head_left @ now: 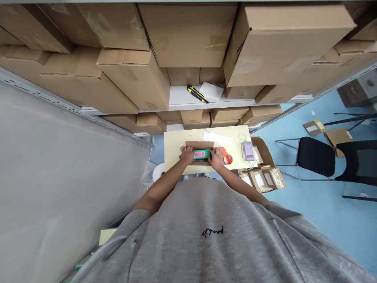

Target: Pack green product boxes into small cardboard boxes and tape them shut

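Observation:
A small green box (202, 154) with a pink panel lies in an open brown cardboard box (199, 144), whose flaps spread out above and below it. My left hand (187, 155) is closed at the green box's left end, over the cardboard's left side. At the opposite end, the fingers of my right hand (216, 158) close on the green box's right edge. Right beside that hand lies an orange tape dispenser (225, 156) with a roll of tape. My fingertips are small in view and partly hidden.
The pale yellow table (173, 137) also bears white paper (217, 138) and a phone-like device (247, 151) with a cable. Shelves of cardboard boxes (188, 35) rise ahead, with a yellow-black utility knife (198, 94) on one. Packed cartons (260, 179) and a black chair (316, 156) stand right.

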Tool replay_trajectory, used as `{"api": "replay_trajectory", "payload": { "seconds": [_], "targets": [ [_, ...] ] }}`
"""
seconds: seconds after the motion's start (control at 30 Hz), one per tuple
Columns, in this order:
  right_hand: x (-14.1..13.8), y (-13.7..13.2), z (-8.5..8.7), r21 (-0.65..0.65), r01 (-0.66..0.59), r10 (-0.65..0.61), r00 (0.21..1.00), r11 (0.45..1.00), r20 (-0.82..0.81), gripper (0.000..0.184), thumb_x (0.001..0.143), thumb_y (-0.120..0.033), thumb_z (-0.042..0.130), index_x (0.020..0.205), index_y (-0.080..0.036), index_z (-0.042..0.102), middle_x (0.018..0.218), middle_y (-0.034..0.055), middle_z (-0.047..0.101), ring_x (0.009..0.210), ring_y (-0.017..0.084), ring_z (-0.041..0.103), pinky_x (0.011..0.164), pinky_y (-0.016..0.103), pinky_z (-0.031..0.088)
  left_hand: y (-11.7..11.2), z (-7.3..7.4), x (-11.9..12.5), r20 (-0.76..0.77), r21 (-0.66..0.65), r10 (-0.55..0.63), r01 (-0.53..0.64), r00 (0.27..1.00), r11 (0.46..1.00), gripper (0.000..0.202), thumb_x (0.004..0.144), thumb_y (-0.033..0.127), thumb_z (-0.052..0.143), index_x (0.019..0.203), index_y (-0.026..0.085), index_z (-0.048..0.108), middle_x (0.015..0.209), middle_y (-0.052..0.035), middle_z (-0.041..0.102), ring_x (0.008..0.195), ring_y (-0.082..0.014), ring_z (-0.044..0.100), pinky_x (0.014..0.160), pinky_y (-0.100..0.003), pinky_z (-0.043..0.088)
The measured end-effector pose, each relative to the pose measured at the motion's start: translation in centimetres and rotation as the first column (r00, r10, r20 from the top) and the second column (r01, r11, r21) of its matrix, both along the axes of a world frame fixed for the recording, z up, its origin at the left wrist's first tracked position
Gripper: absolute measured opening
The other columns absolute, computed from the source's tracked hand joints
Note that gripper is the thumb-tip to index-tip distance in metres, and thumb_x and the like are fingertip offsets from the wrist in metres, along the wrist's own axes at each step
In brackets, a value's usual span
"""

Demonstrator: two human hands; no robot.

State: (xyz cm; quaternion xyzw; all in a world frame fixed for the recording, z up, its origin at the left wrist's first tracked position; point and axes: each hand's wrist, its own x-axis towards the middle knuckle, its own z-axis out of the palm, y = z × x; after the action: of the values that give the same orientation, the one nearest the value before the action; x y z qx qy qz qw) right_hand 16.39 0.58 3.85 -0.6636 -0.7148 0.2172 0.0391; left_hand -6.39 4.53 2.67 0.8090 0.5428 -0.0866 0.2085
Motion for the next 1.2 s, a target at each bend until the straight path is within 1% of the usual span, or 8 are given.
{"api": "replay_trajectory", "payload": {
  "seconds": [0.1, 0.2, 0.3, 0.4, 0.67, 0.83, 0.97, 1.2],
  "targets": [
    [0.9, -0.7, 0.0, 0.110, 0.102, -0.090, 0.990, 0.989, -0.109, 0.066, 0.092, -0.031, 0.062, 0.155, -0.015, 0.047, 0.152, 0.0205, 0.045, 0.144, 0.037, 0.037, 0.121, 0.052, 0.034, -1.1, 0.3, -1.4, 0.171, 0.124, 0.122, -0.144, 0.978, 0.982, 0.040, 0.091, 0.028, 0.070, 0.130, 0.021, 0.068, 0.132, -0.0148, 0.059, 0.130, -0.0336, 0.050, 0.113, -0.048, 0.038],
    [1.5, -1.2, -0.1, 0.086, 0.258, -0.233, 0.945, 0.962, -0.230, 0.080, 0.091, -0.039, 0.066, 0.160, -0.013, 0.037, 0.153, 0.0231, 0.043, 0.144, 0.040, 0.040, 0.119, 0.056, 0.037, -2.4, 0.7, -3.4, 0.366, 0.234, 0.361, -0.460, 0.858, 0.857, 0.048, 0.098, 0.034, 0.061, 0.143, 0.019, 0.059, 0.139, -0.0176, 0.055, 0.133, -0.0345, 0.050, 0.114, -0.050, 0.041],
    [1.5, -1.4, -0.2, -0.007, 0.271, -0.252, 0.886, 0.963, -0.389, 0.084, 0.093, -0.049, 0.064, 0.163, -0.015, 0.032, 0.146, 0.0216, 0.052, 0.132, 0.036, 0.055, 0.111, 0.052, 0.047, -3.6, 0.8, -4.9, 0.490, 0.079, 0.532, -0.643, 0.691, 0.762, 0.053, 0.103, 0.042, 0.054, 0.151, 0.019, 0.051, 0.134, -0.0170, 0.058, 0.122, -0.0298, 0.061, 0.107, -0.046, 0.050],
    [1.0, -1.3, 0.0, -0.042, 0.195, -0.192, 0.863, 0.980, -0.467, 0.079, 0.095, -0.055, 0.061, 0.160, -0.016, 0.038, 0.142, 0.0193, 0.059, 0.126, 0.031, 0.061, 0.108, 0.047, 0.050, -4.4, 0.8, -5.4, 0.511, -0.105, 0.480, -0.502, 0.713, 0.858, 0.047, 0.106, 0.044, 0.048, 0.150, 0.025, 0.051, 0.132, -0.0111, 0.062, 0.118, -0.0223, 0.065, 0.100, -0.037, 0.055],
    [1.0, -0.5, 1.0, -0.098, -0.144, 0.111, 0.953, 0.985, -0.282, 0.065, 0.089, -0.053, 0.076, 0.145, -0.023, 0.062, 0.155, 0.0128, 0.056, 0.143, 0.031, 0.049, 0.119, 0.047, 0.041, -4.3, 0.7, -5.0, 0.347, -0.019, 0.130, -0.131, 0.929, 0.991, 0.055, 0.094, 0.055, 0.070, 0.141, 0.028, 0.062, 0.144, -0.0080, 0.059, 0.137, -0.0267, 0.053, 0.116, -0.038, 0.046],
    [1.4, -0.4, -0.1, -0.065, -0.145, 0.120, 0.948, 0.987, -0.294, 0.055, 0.092, -0.033, 0.070, 0.145, -0.020, 0.058, 0.142, 0.0138, 0.062, 0.134, 0.029, 0.055, 0.114, 0.045, 0.045, -3.3, 0.1, -4.4, 0.338, -0.062, 0.295, -0.291, 0.894, 0.955, 0.083, 0.096, 0.049, 0.068, 0.166, 0.030, 0.028, 0.132, -0.0072, 0.065, 0.119, -0.0230, 0.064, 0.098, -0.034, 0.055],
    [1.2, 0.1, -1.0, -0.038, 0.071, -0.079, 0.948, 0.997, -0.308, 0.086, 0.086, -0.023, 0.067, 0.164, -0.017, 0.029, 0.133, 0.0130, 0.060, 0.120, 0.026, 0.060, 0.104, 0.039, 0.050, -1.9, 0.4, -3.6, 0.306, -0.090, 0.420, -0.413, 0.855, 0.906, 0.122, 0.086, 0.045, 0.080, 0.170, 0.032, -0.008, 0.134, -0.0080, 0.061, 0.108, -0.0209, 0.068, 0.084, -0.029, 0.057],
    [0.9, 2.1, -0.8, -0.066, 0.107, -0.120, 0.962, 0.992, -0.244, 0.096, 0.084, -0.024, 0.070, 0.167, -0.024, 0.022, 0.142, 0.0122, 0.050, 0.120, 0.026, 0.058, 0.100, 0.037, 0.051, -1.2, 1.7, -2.5, 0.214, -0.045, 0.468, -0.470, 0.857, 0.881, 0.094, 0.085, 0.041, 0.082, 0.162, 0.032, 0.029, 0.150, -0.0114, 0.048, 0.116, -0.0245, 0.067, 0.091, -0.036, 0.058]
  ]
}}
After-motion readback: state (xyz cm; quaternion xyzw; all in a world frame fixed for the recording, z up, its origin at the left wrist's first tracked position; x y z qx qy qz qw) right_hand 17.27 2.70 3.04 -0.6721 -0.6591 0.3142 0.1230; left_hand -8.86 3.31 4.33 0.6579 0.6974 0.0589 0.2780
